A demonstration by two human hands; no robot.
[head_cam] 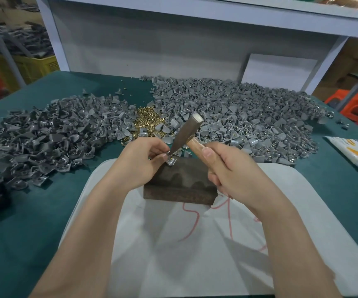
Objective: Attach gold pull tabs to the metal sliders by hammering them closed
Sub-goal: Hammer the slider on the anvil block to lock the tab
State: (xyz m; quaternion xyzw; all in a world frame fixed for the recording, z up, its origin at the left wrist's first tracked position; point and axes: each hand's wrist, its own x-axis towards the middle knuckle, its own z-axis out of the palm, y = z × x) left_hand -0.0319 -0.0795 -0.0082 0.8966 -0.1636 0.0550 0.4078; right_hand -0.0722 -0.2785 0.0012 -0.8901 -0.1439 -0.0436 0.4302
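Green table, hammer tip on slider

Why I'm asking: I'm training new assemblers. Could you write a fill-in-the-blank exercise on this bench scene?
1. The right hand grips the hammer by its ____ handle.
2. The left hand pinches a metal slider on the dark block, which sits on a ____ sheet.
3. The gold pull tabs lie ____ the left grey pile and the right grey pile.
Missing words: wooden; white; between.
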